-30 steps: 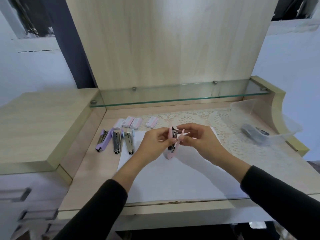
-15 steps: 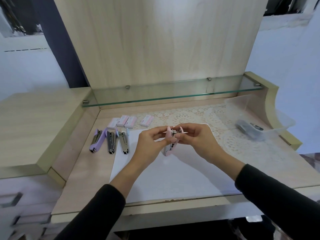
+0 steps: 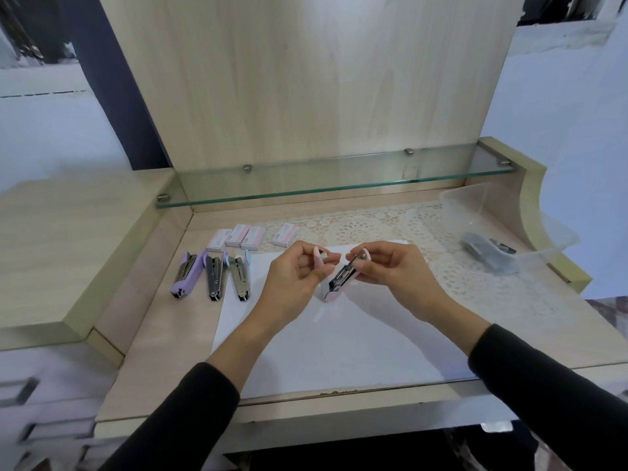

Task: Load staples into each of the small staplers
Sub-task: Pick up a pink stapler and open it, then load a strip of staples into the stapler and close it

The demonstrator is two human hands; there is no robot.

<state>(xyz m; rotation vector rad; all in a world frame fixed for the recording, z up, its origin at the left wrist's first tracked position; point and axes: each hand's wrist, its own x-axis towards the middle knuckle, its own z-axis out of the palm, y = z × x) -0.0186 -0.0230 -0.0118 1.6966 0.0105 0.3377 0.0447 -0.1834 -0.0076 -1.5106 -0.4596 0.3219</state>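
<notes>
Stapler in hand: small pink plastic stapler with a metal magazine (image 3: 339, 279), opened out, held above the white paper sheet (image 3: 339, 341) at the middle of the desk.
Right hand: my right hand (image 3: 390, 266) is closed on the stapler, fingertips pinching its upper hinge end; the pink nose points down toward the paper.
Left hand: my left hand (image 3: 299, 270) is curled, thumb and fingers pinched around a small pink part (image 3: 319, 258); I cannot tell whether it is the stapler's cover or something separate.
Handling: I judge the stapler light and rigid. The plastic shell is smooth and may slip; the sprung metal track can snap shut on a fingertip.
Where to hold: grip the pink shell at its sides, clear of the open channel.
Staple strip: thin and brittle by my estimate; hold it by the long edges and do not bend it.
Supplies: four small pink staple boxes (image 3: 244, 236) lie in a row behind the paper.
Remaining units: purple stapler (image 3: 185, 275), dark grey stapler (image 3: 214, 277) and pale blue stapler (image 3: 240, 275) lie side by side, left of the paper.
Bin: clear plastic tub (image 3: 543, 229) at the right holds grey staplers.
</notes>
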